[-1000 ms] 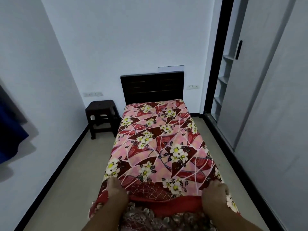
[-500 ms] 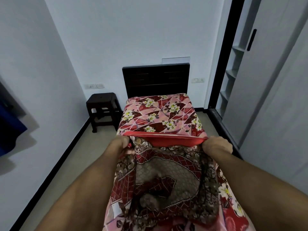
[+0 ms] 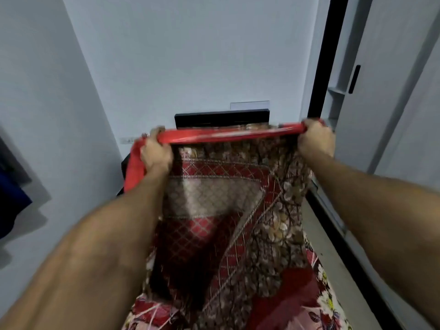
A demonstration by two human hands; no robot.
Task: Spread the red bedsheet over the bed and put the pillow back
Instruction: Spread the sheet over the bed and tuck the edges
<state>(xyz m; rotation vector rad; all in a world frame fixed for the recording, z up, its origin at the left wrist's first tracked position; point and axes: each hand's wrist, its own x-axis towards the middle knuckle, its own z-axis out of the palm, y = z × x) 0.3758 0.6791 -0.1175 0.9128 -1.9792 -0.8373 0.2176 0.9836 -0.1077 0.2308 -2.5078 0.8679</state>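
Observation:
The red bedsheet (image 3: 228, 210) hangs in front of me, held up by its red hem, with its dull patterned underside facing me. My left hand (image 3: 156, 154) grips the hem's left end. My right hand (image 3: 315, 140) grips its right end at about the same height. The hem is pulled taut between my fists, level with the top of the dark headboard (image 3: 221, 117). The sheet's lower part lies bunched on the bed (image 3: 331, 303), where its pink floral face shows. The raised sheet hides most of the bed. No pillow is in view.
A white wall stands close on the left with a blue cloth (image 3: 12, 203) hanging on it. A grey wardrobe with a sliding door (image 3: 381, 115) and open shelves runs along the right. A strip of beige floor (image 3: 333, 246) lies between bed and wardrobe.
Both hands have lifted the sheet's near edge from the foot of the bed up and forward towards the headboard. The sheet now hides the bed surface and the stool.

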